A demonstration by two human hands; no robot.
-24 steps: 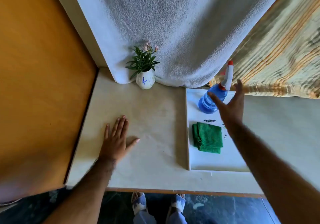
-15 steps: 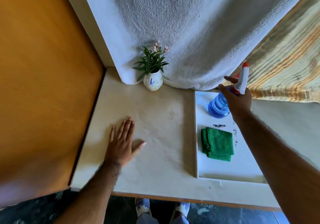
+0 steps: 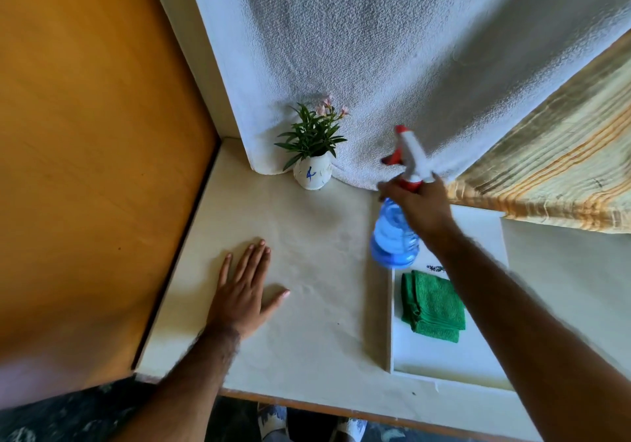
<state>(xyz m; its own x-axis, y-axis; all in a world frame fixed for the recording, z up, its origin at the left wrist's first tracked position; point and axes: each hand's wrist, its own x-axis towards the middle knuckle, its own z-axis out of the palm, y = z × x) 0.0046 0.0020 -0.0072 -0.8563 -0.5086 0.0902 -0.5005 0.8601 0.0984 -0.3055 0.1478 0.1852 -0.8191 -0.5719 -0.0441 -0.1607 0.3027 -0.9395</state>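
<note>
My right hand [image 3: 418, 204] grips the neck of a blue spray bottle [image 3: 392, 236] with a white and red trigger head. The bottle hangs tilted above the left edge of a white tray [image 3: 444, 366]. A folded green cloth [image 3: 435, 301] lies in the tray, with a small dark smudge just behind it. My left hand [image 3: 242, 291] rests flat on the cream table top [image 3: 317, 332], fingers spread. A small white pot with a green plant [image 3: 312, 154] stands at the back of the table.
A white towel [image 3: 392, 48] hangs behind the table, and a striped yellow cloth [image 3: 553, 168] drapes at the right. An orange panel [image 3: 85, 134] walls off the left side. The table's front edge runs just above my feet.
My right hand reached the spray bottle, closed round its neck and lifted it leftward off the tray. The left hand stayed flat on the table.
</note>
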